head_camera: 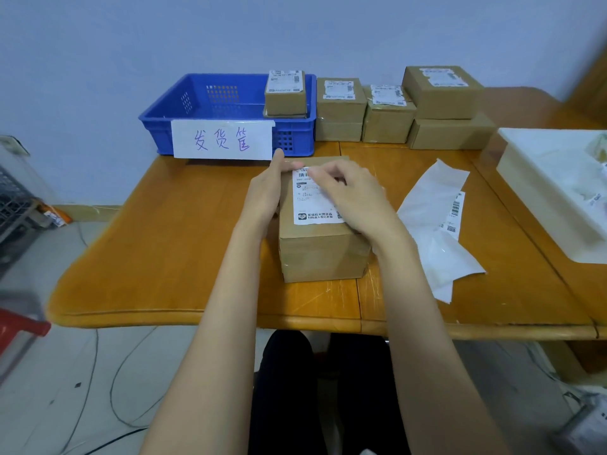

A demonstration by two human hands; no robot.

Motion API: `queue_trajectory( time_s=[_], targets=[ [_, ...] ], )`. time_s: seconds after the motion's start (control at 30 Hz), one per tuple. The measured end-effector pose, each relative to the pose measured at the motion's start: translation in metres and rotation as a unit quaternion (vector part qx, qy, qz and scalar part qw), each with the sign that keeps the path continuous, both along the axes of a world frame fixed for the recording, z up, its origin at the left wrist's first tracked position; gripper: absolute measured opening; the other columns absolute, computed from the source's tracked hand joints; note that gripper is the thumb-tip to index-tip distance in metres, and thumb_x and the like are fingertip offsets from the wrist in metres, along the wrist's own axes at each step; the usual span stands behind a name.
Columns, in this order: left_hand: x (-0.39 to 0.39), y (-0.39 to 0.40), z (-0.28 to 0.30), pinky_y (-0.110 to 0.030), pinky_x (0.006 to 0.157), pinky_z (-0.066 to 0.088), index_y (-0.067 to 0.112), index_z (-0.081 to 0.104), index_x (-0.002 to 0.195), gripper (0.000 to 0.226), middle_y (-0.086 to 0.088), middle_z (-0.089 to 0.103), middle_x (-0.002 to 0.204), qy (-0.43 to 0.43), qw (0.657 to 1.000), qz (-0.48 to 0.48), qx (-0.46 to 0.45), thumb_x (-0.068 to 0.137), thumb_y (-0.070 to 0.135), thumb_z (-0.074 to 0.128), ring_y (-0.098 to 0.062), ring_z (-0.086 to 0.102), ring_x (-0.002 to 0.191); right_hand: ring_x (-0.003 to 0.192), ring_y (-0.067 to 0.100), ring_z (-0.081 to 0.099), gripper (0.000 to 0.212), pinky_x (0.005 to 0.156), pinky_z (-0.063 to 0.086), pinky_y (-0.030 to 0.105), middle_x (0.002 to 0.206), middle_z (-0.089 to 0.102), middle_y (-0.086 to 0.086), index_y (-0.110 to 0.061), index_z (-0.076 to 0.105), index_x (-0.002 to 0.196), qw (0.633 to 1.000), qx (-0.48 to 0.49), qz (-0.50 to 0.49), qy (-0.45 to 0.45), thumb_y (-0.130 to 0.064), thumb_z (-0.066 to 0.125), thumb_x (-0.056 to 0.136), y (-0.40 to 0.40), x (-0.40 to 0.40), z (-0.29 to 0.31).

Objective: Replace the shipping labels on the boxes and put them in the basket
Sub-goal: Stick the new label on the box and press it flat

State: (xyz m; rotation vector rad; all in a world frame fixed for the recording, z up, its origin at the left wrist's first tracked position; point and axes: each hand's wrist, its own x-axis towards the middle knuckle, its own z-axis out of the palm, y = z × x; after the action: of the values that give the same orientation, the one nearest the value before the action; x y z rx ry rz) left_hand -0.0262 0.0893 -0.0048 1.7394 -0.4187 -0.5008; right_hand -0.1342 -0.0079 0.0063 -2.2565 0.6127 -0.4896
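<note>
A brown cardboard box (323,254) sits in the middle of the frame on a wooden table (170,244). A white shipping label (312,205) lies on top of the box. Both hands are on this box. The left hand (269,188) lies along the box's left edge with its fingers straight, and its fingertips reach the far left corner of the label. The right hand (353,195) rests on the right part of the label with its fingers bent and pressed down near the top edge. I cannot tell if it is pinching the label or just pressing it.

In the upper left of the frame, behind the box, is a blue basket (203,116) with a white paper sign on its front. One small labelled box (285,93) already sits inside it, at its right end. To the right of the basket, more labelled boxes (397,110) stand in a row at the back of the table. White backing paper (433,221) lies just right of the hands. A white tray (538,178) is at the right edge.
</note>
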Motion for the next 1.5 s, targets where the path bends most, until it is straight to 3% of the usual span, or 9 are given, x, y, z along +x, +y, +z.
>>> queue_trajectory(
  time_s=[0.1, 0.2, 0.43, 0.6, 0.93, 1.03, 1.17, 1.23, 1.5],
  targets=[
    [-0.002, -0.004, -0.001, -0.026, 0.073, 0.047, 0.032, 0.072, 0.114, 0.050, 0.005, 0.070, 0.103, -0.008, 1.000, 0.018, -0.006, 0.105, 0.053, 0.028, -0.010, 0.065, 0.089, 0.129, 0.012, 0.036, 0.041, 0.102, 0.026, 0.034, 0.138, 0.044, -0.012, -0.031, 0.053, 0.133, 0.994, -0.092, 0.027, 0.057, -0.043, 0.059, 0.093, 0.000, -0.003, -0.005],
    [-0.004, -0.005, -0.001, -0.028, 0.088, 0.047, 0.039, 0.072, 0.097, 0.031, 0.014, 0.066, 0.101, -0.016, 1.000, 0.026, -0.007, 0.103, 0.048, 0.043, -0.011, 0.061, 0.100, 0.140, 0.007, 0.024, 0.054, 0.114, 0.026, 0.036, 0.152, 0.032, -0.012, -0.031, 0.049, 0.139, 0.991, 0.059, 0.115, 0.039, -0.034, 0.069, 0.088, -0.007, -0.024, -0.007],
    [0.000, -0.005, -0.003, -0.026, 0.076, 0.049, 0.035, 0.073, 0.095, 0.022, 0.009, 0.072, 0.101, -0.037, 0.999, 0.027, -0.002, 0.097, 0.047, 0.054, -0.012, 0.066, 0.098, 0.111, 0.001, 0.052, 0.048, 0.087, 0.049, 0.014, 0.130, 0.054, -0.007, -0.026, 0.060, 0.122, 0.969, 0.205, 0.064, -0.118, -0.006, 0.074, 0.081, -0.007, -0.028, -0.015],
    [-0.003, -0.009, -0.009, -0.032, 0.088, 0.049, 0.031, 0.075, 0.102, 0.022, 0.012, 0.071, 0.099, -0.059, 0.997, 0.042, -0.021, 0.097, 0.040, 0.055, -0.012, 0.063, 0.103, 0.125, 0.008, 0.050, 0.055, 0.100, 0.050, 0.032, 0.134, 0.056, -0.004, -0.019, 0.057, 0.118, 0.934, 0.301, 0.161, -0.106, 0.017, 0.064, 0.078, -0.029, -0.040, -0.008],
    [0.000, -0.009, -0.015, -0.036, 0.096, 0.050, 0.028, 0.074, 0.107, 0.021, 0.006, 0.070, 0.115, -0.056, 0.997, 0.054, -0.028, 0.097, 0.022, 0.057, -0.015, 0.062, 0.112, 0.132, 0.009, 0.047, 0.050, 0.099, 0.048, 0.030, 0.138, 0.056, -0.002, -0.016, 0.060, 0.113, 0.905, 0.352, 0.172, -0.165, 0.020, 0.058, 0.078, -0.031, -0.045, -0.016],
    [-0.002, -0.008, -0.008, -0.028, 0.082, 0.052, 0.024, 0.068, 0.117, 0.023, 0.001, 0.067, 0.120, -0.023, 0.999, 0.029, -0.028, 0.094, 0.025, 0.063, -0.019, 0.062, 0.115, 0.127, 0.011, 0.051, 0.046, 0.098, 0.051, 0.034, 0.133, 0.058, -0.004, -0.017, 0.059, 0.121, 0.916, 0.347, 0.110, -0.167, 0.003, 0.070, 0.082, -0.025, -0.040, -0.010],
    [-0.001, -0.006, 0.001, -0.032, 0.088, 0.049, 0.021, 0.033, 0.137, 0.080, -0.005, 0.046, 0.139, 0.016, 0.997, 0.042, 0.069, 0.077, 0.045, 0.081, -0.025, 0.052, 0.123, 0.130, 0.013, 0.039, 0.070, 0.105, 0.044, 0.038, 0.147, 0.034, -0.006, -0.029, 0.045, 0.135, 0.980, 0.183, -0.029, -0.065, -0.020, 0.081, 0.076, -0.014, -0.026, -0.010],
    [-0.004, -0.003, 0.004, -0.042, 0.101, 0.049, 0.017, 0.022, 0.142, 0.100, -0.007, 0.044, 0.142, 0.027, 0.989, -0.013, 0.144, 0.071, 0.050, 0.084, -0.027, 0.051, 0.125, 0.124, 0.016, 0.047, 0.086, 0.102, 0.047, 0.040, 0.147, 0.039, -0.002, -0.024, 0.031, 0.146, 0.974, 0.222, -0.035, -0.028, -0.024, 0.082, 0.076, -0.015, -0.025, -0.009],
    [-0.012, 0.007, 0.010, -0.044, 0.105, 0.047, 0.011, 0.018, 0.146, 0.076, -0.012, 0.056, 0.135, 0.057, 0.994, -0.037, 0.084, 0.090, 0.011, 0.069, -0.028, 0.058, 0.119, 0.109, 0.015, 0.058, 0.059, 0.096, 0.050, 0.037, 0.136, 0.055, -0.001, -0.016, 0.032, 0.147, 0.969, 0.246, -0.029, -0.014, -0.021, 0.060, 0.095, -0.012, -0.029, -0.007]
  ],
)
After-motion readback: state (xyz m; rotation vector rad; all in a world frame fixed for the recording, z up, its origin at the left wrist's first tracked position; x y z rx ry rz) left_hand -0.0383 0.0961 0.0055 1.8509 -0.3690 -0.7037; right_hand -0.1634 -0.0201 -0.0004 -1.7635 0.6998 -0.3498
